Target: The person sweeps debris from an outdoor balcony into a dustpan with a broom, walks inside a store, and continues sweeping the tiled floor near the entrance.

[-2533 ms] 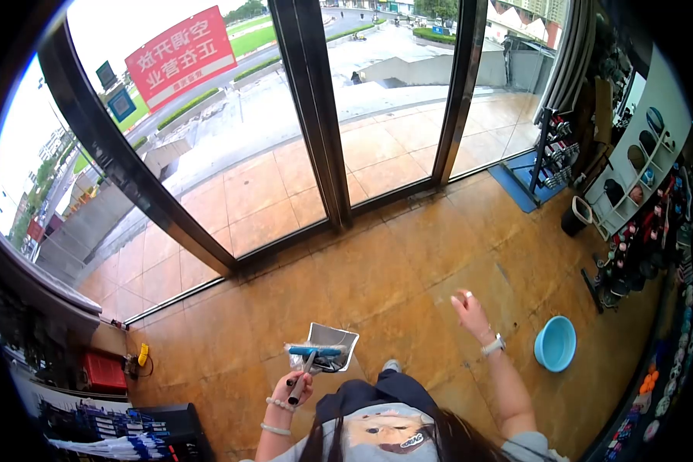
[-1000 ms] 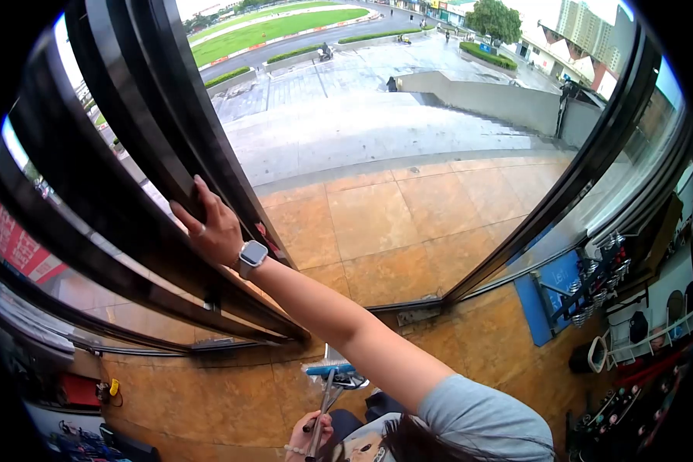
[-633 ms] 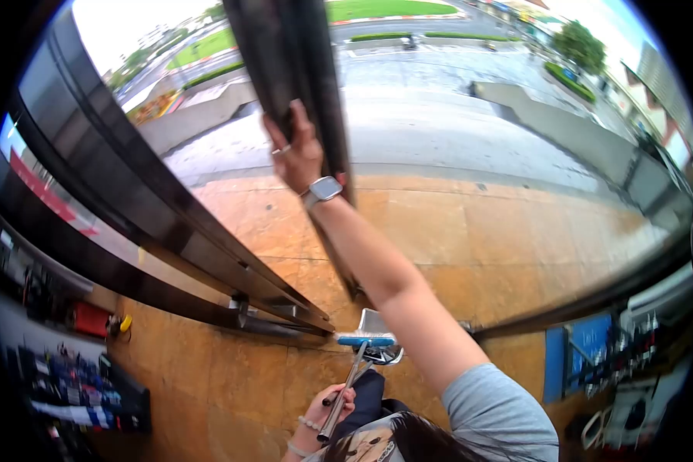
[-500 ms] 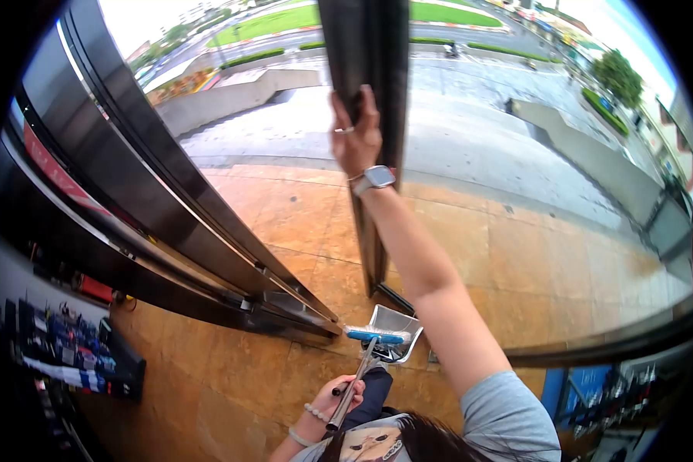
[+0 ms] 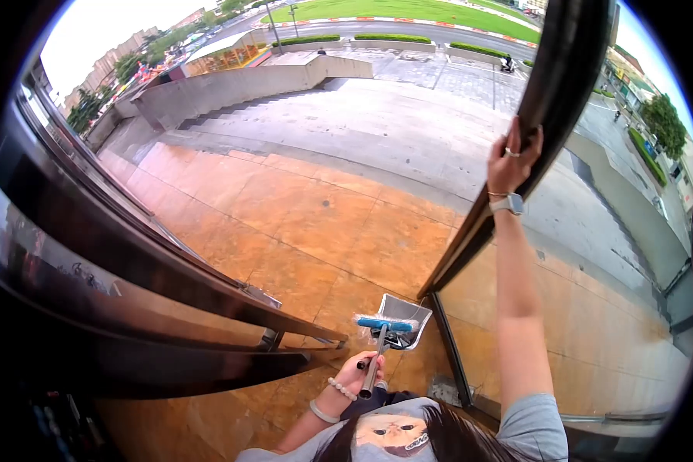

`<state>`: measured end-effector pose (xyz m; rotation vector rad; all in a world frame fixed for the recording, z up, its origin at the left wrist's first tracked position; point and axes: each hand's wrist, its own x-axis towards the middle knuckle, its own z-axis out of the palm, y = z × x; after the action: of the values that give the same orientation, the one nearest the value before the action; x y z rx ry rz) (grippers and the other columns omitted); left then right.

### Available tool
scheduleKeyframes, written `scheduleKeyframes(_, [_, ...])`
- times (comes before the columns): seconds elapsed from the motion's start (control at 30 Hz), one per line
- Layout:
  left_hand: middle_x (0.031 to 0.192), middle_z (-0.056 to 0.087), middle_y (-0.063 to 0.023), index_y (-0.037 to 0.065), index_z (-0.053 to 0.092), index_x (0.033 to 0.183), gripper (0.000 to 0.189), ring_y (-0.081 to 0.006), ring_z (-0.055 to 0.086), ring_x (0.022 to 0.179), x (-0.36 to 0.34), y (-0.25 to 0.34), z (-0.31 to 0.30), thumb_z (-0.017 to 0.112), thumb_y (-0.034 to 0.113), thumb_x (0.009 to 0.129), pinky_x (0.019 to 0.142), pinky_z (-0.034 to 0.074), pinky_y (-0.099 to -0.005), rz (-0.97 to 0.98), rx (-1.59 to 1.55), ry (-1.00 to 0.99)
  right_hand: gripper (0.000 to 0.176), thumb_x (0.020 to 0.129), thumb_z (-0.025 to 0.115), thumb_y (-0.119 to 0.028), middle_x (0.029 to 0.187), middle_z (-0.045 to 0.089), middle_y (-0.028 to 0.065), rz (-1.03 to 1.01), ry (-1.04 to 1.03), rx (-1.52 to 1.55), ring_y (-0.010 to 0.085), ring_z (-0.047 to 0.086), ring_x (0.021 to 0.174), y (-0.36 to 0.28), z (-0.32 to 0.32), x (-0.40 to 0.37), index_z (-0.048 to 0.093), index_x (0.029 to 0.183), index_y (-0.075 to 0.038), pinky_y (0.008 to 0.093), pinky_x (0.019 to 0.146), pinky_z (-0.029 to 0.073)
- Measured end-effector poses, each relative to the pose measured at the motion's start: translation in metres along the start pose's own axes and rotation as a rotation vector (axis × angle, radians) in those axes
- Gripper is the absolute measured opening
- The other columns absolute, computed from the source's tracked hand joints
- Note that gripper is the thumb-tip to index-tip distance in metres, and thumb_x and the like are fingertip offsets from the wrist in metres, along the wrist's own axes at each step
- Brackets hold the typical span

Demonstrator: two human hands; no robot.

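Observation:
In the head view, my left hand point(image 5: 364, 373) is closed around the metal handles of a broom point(image 5: 386, 326) and a dustpan point(image 5: 410, 309). The broom's blue head and pale bristles lie over the dustpan, and the pan hides part of the doorway floor. Both tools hang low, in front of my body. My right arm is stretched forward. My right hand point(image 5: 516, 163), with a ring and a watch, presses against the dark frame of a glass door point(image 5: 574, 65), its fingers extended along the edge.
Another dark door frame point(image 5: 185, 289) stands to my left. Through the doorway lie orange floor tiles point(image 5: 285, 208), then grey steps and paving point(image 5: 408, 115). A concrete side wall point(image 5: 239, 88) borders the steps. Farther off are a road and a lawn point(image 5: 416, 11).
The door frame under my right hand has swung away to the right, widening the doorway. My left hand has stayed closed on the broom and dustpan, which appear slightly farther right.

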<state>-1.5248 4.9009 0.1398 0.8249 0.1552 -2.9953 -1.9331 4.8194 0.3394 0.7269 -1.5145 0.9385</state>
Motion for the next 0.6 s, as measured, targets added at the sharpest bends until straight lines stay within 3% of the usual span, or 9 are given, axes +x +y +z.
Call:
scheduleKeyframes(0.17, [0.070,0.052,-0.0038,0.002,0.047,0.074,0.014,-0.0106,0.051,0.064,0.024,0.027,0.020,0.042,0.013,0.080,0.056,0.037,-0.0218,0.126,-0.079,0.029,0.045,0.067,0.057,-0.008,0.116,0.036,0.0174,-0.043,0.064,-0.092,0.0303,0.044,0.095,0.055,0.006,0.015,0.049,0.109,-0.022,0.0336,0.074,0.044])
scheduleKeyframes(0.43, [0.068,0.051,-0.0041,0.003,0.047,0.071,0.008,-0.0117,0.052,0.064,0.090,0.103,0.048,0.044,0.008,0.075,0.053,0.035,-0.0237,0.316,-0.346,0.032,0.042,0.067,0.063,-0.007,0.115,0.036,0.0212,-0.049,0.015,-0.202,0.0311,0.045,0.096,0.110,0.011,0.024,0.052,0.106,-0.013,0.0333,0.073,0.043])
scheduleKeyframes(0.53, [0.067,0.052,-0.0041,0.003,0.048,0.071,0.004,-0.0118,0.052,0.065,0.107,0.134,0.070,0.046,0.006,0.073,0.050,0.033,-0.0236,0.393,-0.371,0.020,0.040,0.067,0.061,-0.003,0.115,0.034,0.0236,0.056,0.038,-0.016,0.0318,0.045,0.095,0.116,0.013,0.015,0.051,0.106,-0.006,0.0343,0.073,0.042])
scheduleKeyframes(0.6, [0.067,0.052,-0.0039,0.003,0.048,0.071,0.004,-0.0117,0.053,0.064,0.113,0.152,0.092,0.046,0.007,0.073,0.049,0.032,-0.0237,0.452,-0.391,0.054,0.039,0.067,0.063,-0.004,0.114,0.036,0.0234,0.003,0.012,-0.164,0.0327,0.043,0.098,0.114,0.008,0.014,0.051,0.105,-0.004,0.0350,0.075,0.041])
